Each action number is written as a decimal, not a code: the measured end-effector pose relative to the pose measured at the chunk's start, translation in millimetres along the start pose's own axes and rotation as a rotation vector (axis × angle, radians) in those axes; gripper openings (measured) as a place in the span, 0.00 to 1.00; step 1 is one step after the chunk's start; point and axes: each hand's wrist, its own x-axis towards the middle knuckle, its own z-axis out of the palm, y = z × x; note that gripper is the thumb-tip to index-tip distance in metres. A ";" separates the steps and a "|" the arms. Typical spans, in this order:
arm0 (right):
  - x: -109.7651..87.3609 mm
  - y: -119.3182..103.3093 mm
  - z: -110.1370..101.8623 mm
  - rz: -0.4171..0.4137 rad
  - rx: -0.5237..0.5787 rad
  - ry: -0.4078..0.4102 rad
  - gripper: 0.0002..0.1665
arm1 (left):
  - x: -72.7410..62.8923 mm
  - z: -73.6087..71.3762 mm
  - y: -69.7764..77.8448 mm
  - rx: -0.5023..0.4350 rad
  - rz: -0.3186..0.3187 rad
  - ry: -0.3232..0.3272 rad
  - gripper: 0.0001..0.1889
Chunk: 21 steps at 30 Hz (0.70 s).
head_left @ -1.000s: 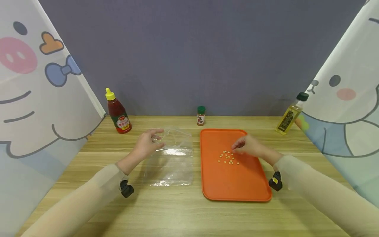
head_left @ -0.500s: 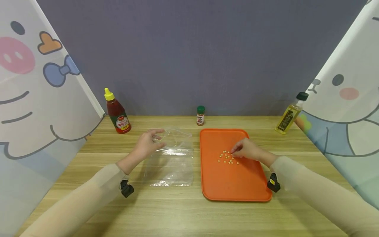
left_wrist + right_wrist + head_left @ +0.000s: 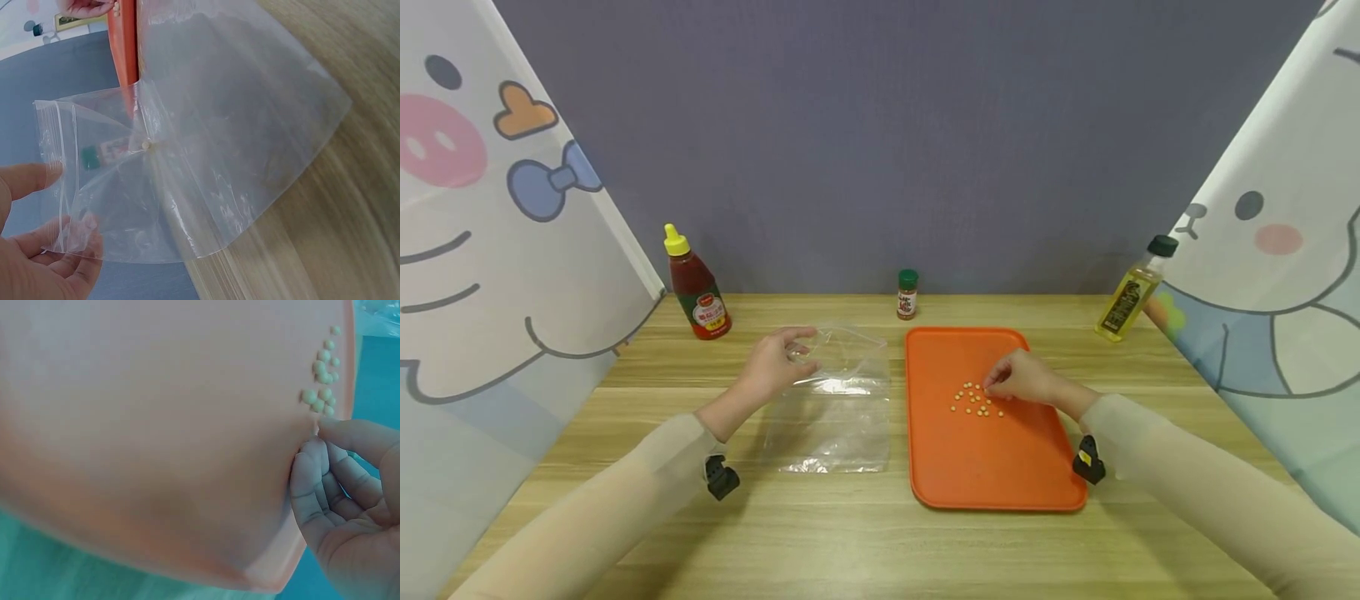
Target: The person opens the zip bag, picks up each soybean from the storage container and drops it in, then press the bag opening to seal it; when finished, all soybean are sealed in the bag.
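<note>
Left hand (image 3: 772, 362) grips clear bag (image 3: 835, 429) | right hand (image 3: 1024, 377) pinches pellet (image 3: 315, 429) at orange tray (image 3: 992, 471)

No text or number is reading clearly on any label. At the left of the head view, a yellow-capped, dark-red plastic squeeze bottle (image 3: 695, 279) is bearing a dark-green label (image 3: 709, 310) with a red emblem (image 3: 705, 300), its characters being too fine to read. Near the centre, a small, green-lidded round jar (image 3: 907, 294) is showing a white label (image 3: 907, 303) with blurred print. At the right, a dark-capped, clear bottle of yellow liquid (image 3: 1134, 292) is carrying a dark upright label (image 3: 1123, 306), its pale characters blurring beyond reading.
</note>
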 end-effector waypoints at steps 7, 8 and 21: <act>6.6 -10.5 -10.0 -0.005 0.095 0.024 0.06 | 0.0 0.9 1.2 0.007 0.013 0.001 0.31; 8.0 -13.4 -11.5 -0.007 0.099 0.030 0.07 | 0.3 1.1 1.4 0.008 0.015 0.000 0.31; 33.3 -66.4 -16.8 0.016 0.090 0.078 0.10 | 1.6 2.2 3.4 0.008 0.011 -0.006 0.31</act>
